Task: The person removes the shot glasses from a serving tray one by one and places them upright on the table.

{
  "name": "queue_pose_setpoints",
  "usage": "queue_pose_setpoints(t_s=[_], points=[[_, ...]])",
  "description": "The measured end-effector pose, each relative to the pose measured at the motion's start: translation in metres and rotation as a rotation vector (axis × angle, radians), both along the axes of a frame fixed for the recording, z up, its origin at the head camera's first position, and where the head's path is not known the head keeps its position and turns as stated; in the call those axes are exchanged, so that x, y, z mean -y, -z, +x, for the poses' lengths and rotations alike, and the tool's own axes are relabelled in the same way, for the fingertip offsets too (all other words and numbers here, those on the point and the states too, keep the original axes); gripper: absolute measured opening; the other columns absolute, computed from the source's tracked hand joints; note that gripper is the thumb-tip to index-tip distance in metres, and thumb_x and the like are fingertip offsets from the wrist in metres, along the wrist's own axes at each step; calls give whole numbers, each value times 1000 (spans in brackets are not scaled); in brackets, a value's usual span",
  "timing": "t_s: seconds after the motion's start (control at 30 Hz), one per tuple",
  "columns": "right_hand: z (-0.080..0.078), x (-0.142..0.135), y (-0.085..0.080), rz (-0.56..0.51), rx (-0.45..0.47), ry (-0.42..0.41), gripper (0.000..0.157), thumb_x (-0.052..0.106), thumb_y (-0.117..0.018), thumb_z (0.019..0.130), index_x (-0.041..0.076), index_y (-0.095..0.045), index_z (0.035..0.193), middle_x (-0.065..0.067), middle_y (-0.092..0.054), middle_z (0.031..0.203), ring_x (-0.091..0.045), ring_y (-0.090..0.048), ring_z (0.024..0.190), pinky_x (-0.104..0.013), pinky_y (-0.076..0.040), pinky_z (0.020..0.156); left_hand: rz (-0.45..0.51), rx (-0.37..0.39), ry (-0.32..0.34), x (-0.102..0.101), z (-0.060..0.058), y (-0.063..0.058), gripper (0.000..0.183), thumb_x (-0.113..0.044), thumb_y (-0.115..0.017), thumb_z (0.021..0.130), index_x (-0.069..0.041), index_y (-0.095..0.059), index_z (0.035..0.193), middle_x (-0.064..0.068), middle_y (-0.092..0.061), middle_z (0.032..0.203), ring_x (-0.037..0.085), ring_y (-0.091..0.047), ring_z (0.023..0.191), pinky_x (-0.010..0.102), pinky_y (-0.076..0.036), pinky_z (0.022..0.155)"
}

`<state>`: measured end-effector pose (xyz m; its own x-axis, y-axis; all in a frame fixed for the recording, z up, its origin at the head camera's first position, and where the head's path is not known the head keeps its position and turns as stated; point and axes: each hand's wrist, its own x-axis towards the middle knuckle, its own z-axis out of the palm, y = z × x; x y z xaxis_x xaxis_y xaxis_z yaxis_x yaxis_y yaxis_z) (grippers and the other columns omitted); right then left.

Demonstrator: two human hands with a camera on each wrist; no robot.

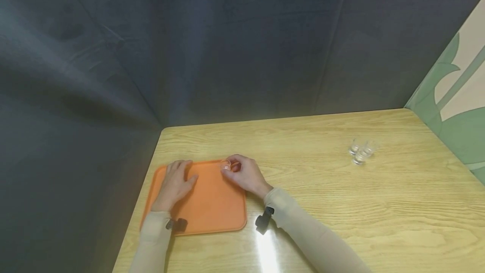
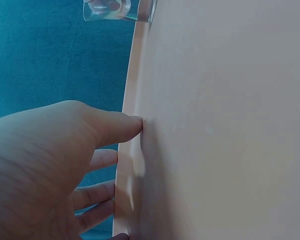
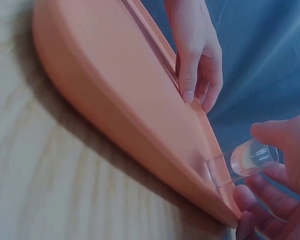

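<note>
A small clear shot glass (image 3: 242, 162) is held between the thumb and fingers of my right hand (image 1: 245, 175). One end of it meets the orange tray (image 1: 212, 201) at the tray's back right corner, and whether that end touches I cannot tell. The left hand (image 1: 175, 184) lies across the tray's back left part. Its thumb is inside the rim and well apart from the other fingers, as the left wrist view shows. Those fingers reach the rim's outer side, their tips partly hidden there.
Several more shot glasses (image 1: 361, 151) stand close together at the far right of the wooden table (image 1: 322, 193). A dark curtain (image 1: 242, 54) hangs behind and to the left. On the right is a green and white patterned cloth (image 1: 466, 125).
</note>
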<state>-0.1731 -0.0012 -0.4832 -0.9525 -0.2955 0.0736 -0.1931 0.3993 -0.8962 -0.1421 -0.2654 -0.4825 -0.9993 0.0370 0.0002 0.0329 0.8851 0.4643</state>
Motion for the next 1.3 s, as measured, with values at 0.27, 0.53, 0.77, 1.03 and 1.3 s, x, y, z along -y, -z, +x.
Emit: queue_pose_setpoints(t_s=[0.27, 0.53, 0.77, 1.03, 1.3], points=[[0, -2, 2, -39, -13, 38, 41, 28, -85, 90, 6, -75, 123, -4, -75, 92, -11, -66, 80, -25, -56, 73, 16, -2, -7, 1, 0, -1, 60, -30, -67, 104, -4, -50, 155, 26, -45, 158, 46, -32, 151, 65, -38, 120], [5, -5, 3, -67, -41, 51, 38, 32, -85, 90, 10, -77, 120, -1, -75, 92, -10, -67, 81, -24, -55, 73, 17, 10, -8, 0, 0, -2, 60, -31, -67, 104, -5, -50, 156, 26, -44, 159, 46, -31, 153, 65, -37, 121], [13, -11, 1, -96, -44, 76, 35, 34, -87, 89, 17, -79, 117, 2, -75, 92, -11, -67, 81, -24, -55, 73, 14, 4, -5, 0, 0, -3, 60, -30, -67, 104, -5, -50, 156, 26, -44, 159, 46, -31, 152, 66, -37, 120], [19, -20, 0, -134, -12, 81, 44, 28, -89, 87, 8, -77, 124, -1, -77, 103, -14, -69, 88, -22, -56, 73, 9, 7, -8, 0, 1, -2, 60, -30, -67, 105, -5, -50, 156, 25, -44, 159, 46, -31, 152, 65, -36, 121], [24, -33, -3, -167, -7, 99, 39, 24, -89, 88, 9, -79, 122, -3, -77, 104, -16, -71, 91, -23, -58, 73, 4, 12, -7, 0, 0, -1, 59, -30, -66, 105, -5, -50, 156, 25, -45, 159, 46, -31, 152, 65, -37, 121]])
